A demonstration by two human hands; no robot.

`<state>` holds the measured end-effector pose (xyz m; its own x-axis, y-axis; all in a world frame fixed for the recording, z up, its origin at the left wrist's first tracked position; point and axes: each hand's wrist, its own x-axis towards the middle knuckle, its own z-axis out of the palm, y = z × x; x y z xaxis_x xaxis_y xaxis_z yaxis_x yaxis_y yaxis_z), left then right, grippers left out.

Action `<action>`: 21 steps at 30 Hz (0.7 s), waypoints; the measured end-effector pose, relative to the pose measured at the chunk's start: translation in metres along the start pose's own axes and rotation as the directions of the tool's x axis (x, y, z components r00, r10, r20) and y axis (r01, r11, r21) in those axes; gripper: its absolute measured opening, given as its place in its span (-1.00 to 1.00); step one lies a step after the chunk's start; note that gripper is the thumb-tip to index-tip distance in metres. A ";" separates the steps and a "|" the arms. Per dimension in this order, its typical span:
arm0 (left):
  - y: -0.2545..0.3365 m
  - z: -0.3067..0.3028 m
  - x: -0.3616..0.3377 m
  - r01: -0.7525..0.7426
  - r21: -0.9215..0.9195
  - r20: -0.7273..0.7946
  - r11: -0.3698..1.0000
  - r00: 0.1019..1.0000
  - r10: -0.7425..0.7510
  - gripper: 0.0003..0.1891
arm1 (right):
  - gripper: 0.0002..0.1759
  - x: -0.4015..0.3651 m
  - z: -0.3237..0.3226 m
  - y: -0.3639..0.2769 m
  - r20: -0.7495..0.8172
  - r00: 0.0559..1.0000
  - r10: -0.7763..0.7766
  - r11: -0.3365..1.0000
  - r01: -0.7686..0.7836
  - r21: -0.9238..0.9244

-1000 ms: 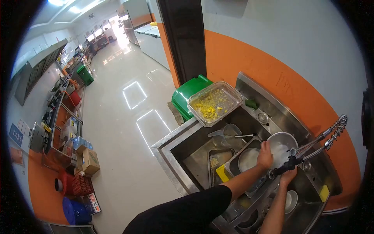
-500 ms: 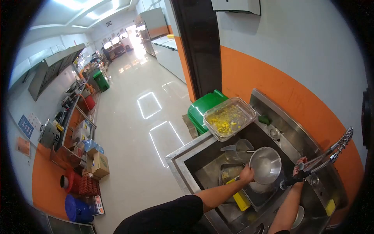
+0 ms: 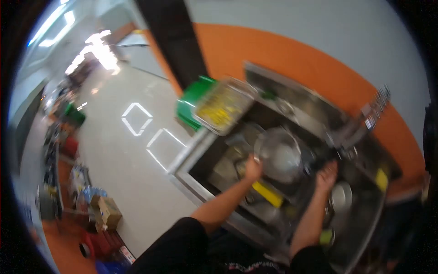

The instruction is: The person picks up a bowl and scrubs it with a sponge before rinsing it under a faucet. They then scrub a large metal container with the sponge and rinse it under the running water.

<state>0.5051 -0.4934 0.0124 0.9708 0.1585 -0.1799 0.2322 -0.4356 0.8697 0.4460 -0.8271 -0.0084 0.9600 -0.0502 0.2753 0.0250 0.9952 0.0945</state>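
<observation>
My left hand (image 3: 253, 168) grips the near left rim of a round metal bowl (image 3: 279, 153), holding it tilted over the left sink basin (image 3: 197, 168). The bowl's inside faces up and looks pale and wet. My right hand (image 3: 326, 177) is just below the black spray head (image 3: 315, 163) of the coiled-hose faucet (image 3: 378, 107). Motion smears its fingers, so whether it touches the faucet does not show. Under the bowl lie a clear plastic jug (image 3: 251, 132), partly hidden, and a yellow oblong item (image 3: 268, 194).
A clear tub with yellow scraps (image 3: 221, 107) rests on the sink's left corner, beside a green bin (image 3: 189, 106). A metal bowl (image 3: 341, 195) sits in the right basin, with a yellow sponge (image 3: 382, 179) at its edge. Tiled floor (image 3: 114, 160) extends left.
My view has swung, shifting the sink left and up and blurring the picture. My right hand has come down from behind the faucet to below its spray head. The left hand still holds the bowl.
</observation>
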 end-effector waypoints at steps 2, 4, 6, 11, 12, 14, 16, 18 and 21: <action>-0.043 0.015 0.012 0.070 -0.319 0.126 0.945 0.992 -0.031 -0.62 | -0.59 -0.027 0.024 0.053 -0.201 0.979 0.045 0.999 -0.047 -0.006; -0.023 0.012 -0.016 0.271 -0.497 0.217 0.824 0.959 -0.185 -0.66 | -0.65 -0.040 0.036 0.097 -0.431 0.874 0.225 0.935 -0.318 -0.155; -0.024 0.020 -0.029 0.313 -0.555 0.266 0.771 0.945 -0.192 -0.66 | -0.65 -0.034 0.061 0.146 -0.533 0.842 0.089 0.601 -0.472 -0.645; -0.048 0.025 -0.055 0.584 -0.549 0.458 0.598 0.809 -0.369 -0.71 | -0.61 -0.034 0.076 0.196 -0.068 0.973 -0.218 -0.341 -0.142 -0.929; -0.068 0.022 -0.050 0.684 -0.522 0.532 0.509 0.728 -0.432 -0.69 | -0.62 -0.045 0.092 0.193 0.000 0.958 -0.287 -0.288 -0.087 -0.954; -0.049 0.004 -0.069 0.404 -0.520 0.422 0.753 0.888 -0.185 -0.64 | -0.68 -0.075 0.127 0.174 0.023 0.923 -0.384 -0.283 -0.094 -0.955; -0.033 -0.015 -0.078 -0.123 -0.158 0.082 0.980 0.987 0.138 -0.53 | -0.75 -0.117 0.128 0.137 0.137 0.850 -0.508 -0.390 -0.085 -0.917; -0.034 -0.045 -0.070 -0.646 0.274 0.107 0.713 0.757 0.645 -0.36 | -0.75 -0.167 0.128 0.085 0.087 0.792 -0.605 -0.493 -0.286 -0.822; -0.003 -0.077 -0.086 -0.670 0.352 0.097 0.653 0.720 0.687 -0.31 | -0.79 -0.248 0.068 -0.013 -0.003 0.670 -0.742 -0.487 -0.542 -0.685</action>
<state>0.4158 -0.4374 0.0606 0.8645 -0.2709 0.4234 -0.4781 -0.7030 0.5265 0.1886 -0.8331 -0.0125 0.6257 -0.7721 0.1113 -0.3419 -0.3998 -0.8505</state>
